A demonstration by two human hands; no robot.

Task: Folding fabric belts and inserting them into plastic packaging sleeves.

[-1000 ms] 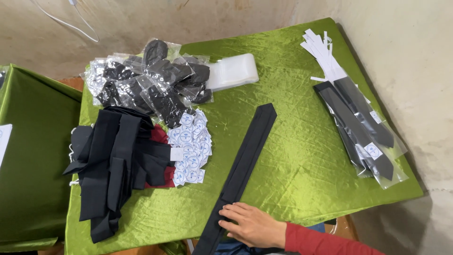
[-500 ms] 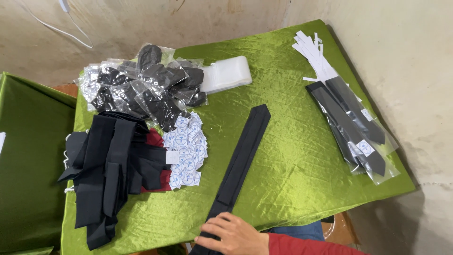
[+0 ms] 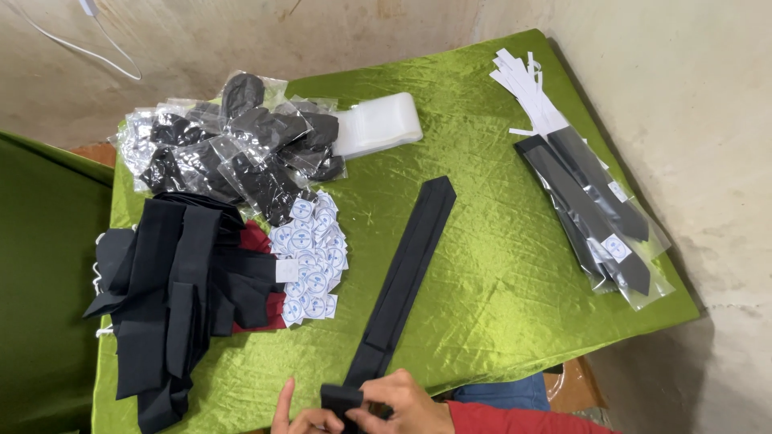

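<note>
Fingers [image 3: 378, 406] of our right hand [image 3: 406, 406] pinch the near end of the long black tie [image 3: 402, 281]. Our left hand [image 3: 301, 416] touches it too, fingers loose. It lies on the green worktop [image 3: 498, 281], pointing away from us

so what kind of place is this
Probably a small workshop for packing neckties: a heap of loose black ties, ties already bagged in clear sleeves, and a pile of round labels on a green-covered table.
</note>
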